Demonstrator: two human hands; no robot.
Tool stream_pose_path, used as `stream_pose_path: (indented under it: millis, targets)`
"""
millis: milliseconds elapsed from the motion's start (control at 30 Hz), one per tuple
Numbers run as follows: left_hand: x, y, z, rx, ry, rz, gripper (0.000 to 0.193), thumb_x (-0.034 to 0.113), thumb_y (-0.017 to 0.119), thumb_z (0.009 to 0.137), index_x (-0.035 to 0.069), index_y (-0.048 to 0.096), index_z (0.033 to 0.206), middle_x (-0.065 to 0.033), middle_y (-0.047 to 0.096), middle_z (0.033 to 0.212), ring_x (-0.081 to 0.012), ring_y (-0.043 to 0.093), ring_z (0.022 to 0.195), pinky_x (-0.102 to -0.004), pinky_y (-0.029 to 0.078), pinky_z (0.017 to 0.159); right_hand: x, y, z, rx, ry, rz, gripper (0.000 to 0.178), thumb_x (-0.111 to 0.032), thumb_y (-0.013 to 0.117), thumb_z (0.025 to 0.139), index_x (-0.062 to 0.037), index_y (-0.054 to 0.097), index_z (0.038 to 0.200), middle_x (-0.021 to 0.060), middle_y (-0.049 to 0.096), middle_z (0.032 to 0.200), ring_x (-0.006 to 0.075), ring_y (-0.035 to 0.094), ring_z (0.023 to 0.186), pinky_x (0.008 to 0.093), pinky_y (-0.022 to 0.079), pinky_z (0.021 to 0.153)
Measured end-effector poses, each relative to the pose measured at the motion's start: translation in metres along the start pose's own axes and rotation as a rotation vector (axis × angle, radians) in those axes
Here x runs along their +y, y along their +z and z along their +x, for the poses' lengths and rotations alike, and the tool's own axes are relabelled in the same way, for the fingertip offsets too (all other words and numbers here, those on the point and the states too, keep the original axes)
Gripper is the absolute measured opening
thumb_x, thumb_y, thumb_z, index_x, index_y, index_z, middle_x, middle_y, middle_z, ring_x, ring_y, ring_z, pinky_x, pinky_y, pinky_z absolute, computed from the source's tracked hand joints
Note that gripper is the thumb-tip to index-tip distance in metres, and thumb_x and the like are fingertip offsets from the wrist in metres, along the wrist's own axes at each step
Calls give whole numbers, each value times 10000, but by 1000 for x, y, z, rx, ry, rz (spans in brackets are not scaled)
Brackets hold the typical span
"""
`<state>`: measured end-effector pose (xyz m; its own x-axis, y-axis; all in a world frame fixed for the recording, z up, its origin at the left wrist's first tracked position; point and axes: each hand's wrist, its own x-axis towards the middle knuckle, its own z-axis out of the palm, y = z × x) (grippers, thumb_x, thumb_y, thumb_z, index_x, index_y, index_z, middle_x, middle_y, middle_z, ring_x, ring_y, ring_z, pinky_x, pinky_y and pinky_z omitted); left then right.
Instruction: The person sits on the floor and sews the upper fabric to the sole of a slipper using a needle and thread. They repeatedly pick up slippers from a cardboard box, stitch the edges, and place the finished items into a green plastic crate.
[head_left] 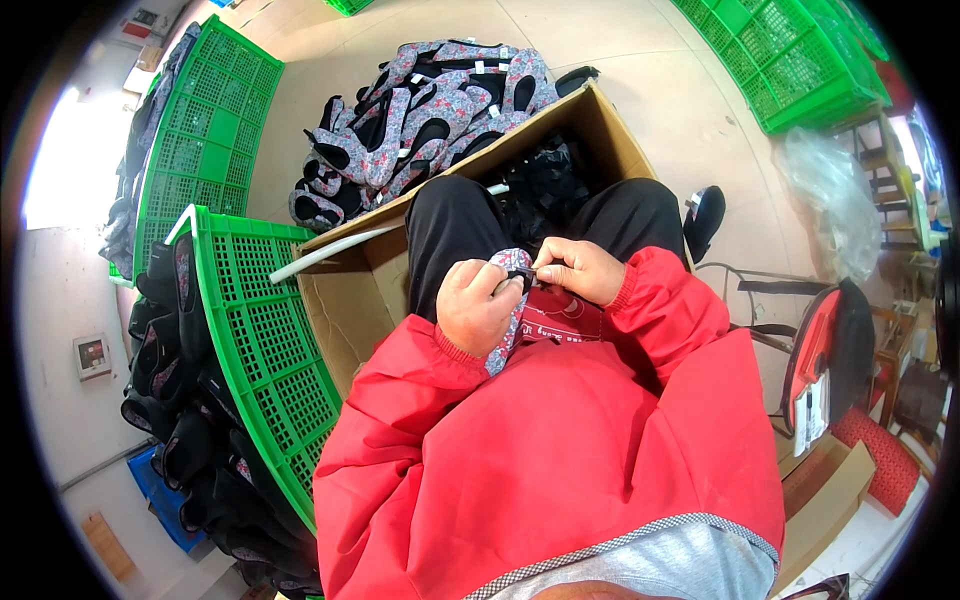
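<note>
In my lap is a cloth shoe (pixel 508 258) with a grey floral pattern and black parts. My left hand (pixel 478 308) is closed around it, fingers bent over its upper side. The lower part of the shoe shows beneath that hand, against my red apron. My right hand (pixel 585 271) is just to the right, with thumb and forefinger pinched together at the shoe's black edge. A thin dark piece shows at those fingertips, too small to name.
Beyond my knees, an open cardboard box (pixel 610 125) holds black material, with a heap of floral shoes (pixel 430 115) behind it. Green crates (pixel 265 345) stand at left beside piled black shoes (pixel 185 450). Another green crate (pixel 775 65) and a clear plastic bag (pixel 830 195) are at right.
</note>
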<state>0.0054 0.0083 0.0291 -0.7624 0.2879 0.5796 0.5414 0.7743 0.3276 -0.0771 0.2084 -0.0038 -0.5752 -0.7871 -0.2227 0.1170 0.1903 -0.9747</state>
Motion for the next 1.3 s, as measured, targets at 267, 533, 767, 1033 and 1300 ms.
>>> stream_pose_path:
  millis: [267, 533, 767, 1033, 1300]
  targets:
    - [0, 0, 1, 32, -16, -29, 179, -3, 685, 608, 61, 671, 774, -40, 549, 752, -228, 564, 704, -340, 454, 612, 18, 7, 1, 146, 9, 264, 147, -179, 601, 945, -34, 585, 931, 14, 599, 765, 80, 551, 673, 244, 458, 627]
    - [-13, -3, 15, -84, -354, -47, 109, 52, 687, 731, 48, 648, 832, -96, 596, 769, -296, 602, 719, -386, 479, 634, 15, 43, 11, 379, -70, 201, 398, -227, 780, 796, -42, 557, 1069, 31, 605, 969, 84, 551, 863, 258, 469, 810]
    - [-26, -1, 31, -142, -509, -72, 135, 122, 701, 747, 29, 623, 806, -133, 614, 712, -323, 613, 664, -408, 475, 613, 11, 48, 37, 563, -22, -23, 486, -249, 782, 757, -46, 525, 1117, 93, 611, 970, 161, 595, 815, 299, 493, 757]
    - [-24, 8, 53, -107, -752, -260, 126, 103, 677, 716, 38, 595, 786, -148, 630, 751, -347, 623, 752, -422, 483, 658, -3, 45, 63, 831, -17, -293, 551, -183, 730, 709, -95, 491, 1197, 182, 632, 1029, 350, 632, 922, 396, 503, 808]
    - [-14, -15, 65, 64, -358, 127, 282, -26, 613, 664, 43, 635, 936, -108, 606, 973, -299, 578, 888, -373, 478, 781, 1, 25, 69, 836, -229, -102, 492, 83, 616, 702, -20, 550, 1178, 172, 652, 1070, 292, 638, 1038, 324, 486, 895]
